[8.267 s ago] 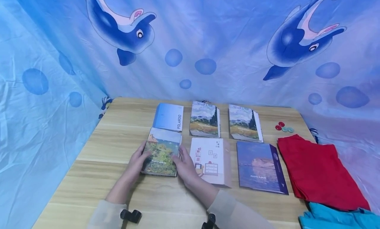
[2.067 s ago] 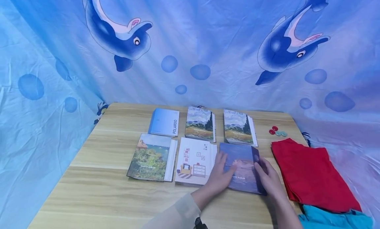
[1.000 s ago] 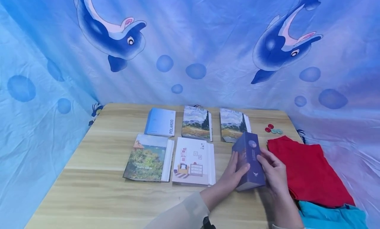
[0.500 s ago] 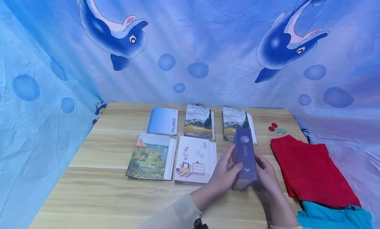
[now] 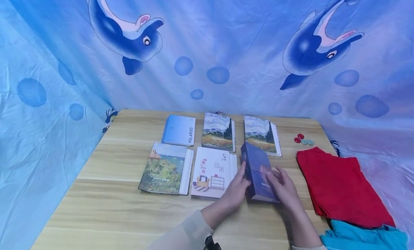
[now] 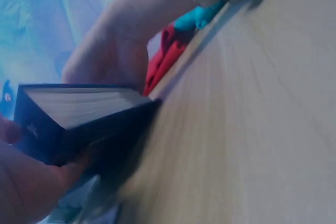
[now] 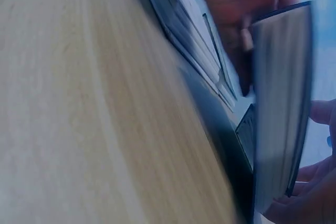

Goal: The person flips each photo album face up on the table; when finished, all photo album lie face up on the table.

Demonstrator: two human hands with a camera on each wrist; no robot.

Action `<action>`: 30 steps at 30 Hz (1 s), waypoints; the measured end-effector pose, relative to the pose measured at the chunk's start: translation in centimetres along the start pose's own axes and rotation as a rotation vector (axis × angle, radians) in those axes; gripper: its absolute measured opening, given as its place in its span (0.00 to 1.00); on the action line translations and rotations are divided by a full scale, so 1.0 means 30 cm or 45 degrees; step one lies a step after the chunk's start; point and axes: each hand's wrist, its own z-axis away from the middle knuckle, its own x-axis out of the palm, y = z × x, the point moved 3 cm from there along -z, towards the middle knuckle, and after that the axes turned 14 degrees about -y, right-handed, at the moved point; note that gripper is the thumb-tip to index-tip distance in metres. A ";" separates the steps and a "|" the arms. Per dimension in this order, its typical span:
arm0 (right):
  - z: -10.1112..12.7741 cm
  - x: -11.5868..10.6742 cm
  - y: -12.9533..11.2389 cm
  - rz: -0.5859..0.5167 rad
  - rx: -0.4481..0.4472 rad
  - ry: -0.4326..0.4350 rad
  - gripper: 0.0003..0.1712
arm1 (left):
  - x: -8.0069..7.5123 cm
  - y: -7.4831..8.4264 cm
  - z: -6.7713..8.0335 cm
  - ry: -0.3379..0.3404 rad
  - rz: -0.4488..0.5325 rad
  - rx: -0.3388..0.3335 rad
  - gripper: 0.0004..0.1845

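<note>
Both hands hold a dark blue-purple photo album, tilted, its spine on the left and its seascape cover facing up to the right. My left hand grips the spine side, with the thumb near the lower part of the spine. On the other side my right hand has its fingers at the cover and right edge. The left wrist view shows the album's bottom page edges close above the table, and the right wrist view shows the page block between the two hands.
Left of the hands lie a white album with a room drawing and a garden-picture album. Behind stand a blue POLAROID album and two landscape albums. To the right are red cloth, teal cloth and small discs.
The held album has turned over between the hands, its spine going from facing up to the left side. Earlier the hands held the garden-picture album, which now lies with its pages to the right.
</note>
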 end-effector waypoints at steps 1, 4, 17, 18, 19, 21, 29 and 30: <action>0.002 -0.003 0.001 0.033 0.009 0.010 0.56 | -0.005 -0.007 -0.005 0.013 -0.009 -0.021 0.37; 0.008 -0.013 0.013 0.083 0.037 0.031 0.57 | -0.014 -0.021 -0.017 0.042 0.002 -0.071 0.36; 0.022 -0.062 0.040 0.211 0.126 0.062 0.60 | -0.004 -0.050 -0.040 -0.011 0.043 -0.187 0.41; 0.023 -0.061 0.042 0.221 0.123 0.062 0.60 | -0.005 -0.053 -0.038 -0.012 0.044 -0.191 0.41; 0.025 -0.061 0.043 0.232 0.124 0.062 0.60 | -0.005 -0.056 -0.036 -0.017 0.050 -0.189 0.41; 0.028 -0.060 0.044 0.251 0.122 0.061 0.59 | -0.008 -0.056 -0.029 -0.015 0.038 -0.189 0.42; 0.030 -0.063 0.033 0.292 0.059 0.114 0.56 | -0.068 -0.016 -0.004 0.087 -0.034 -0.159 0.39; 0.032 -0.063 0.030 0.301 0.050 0.124 0.55 | -0.080 -0.007 0.003 0.098 -0.050 -0.163 0.40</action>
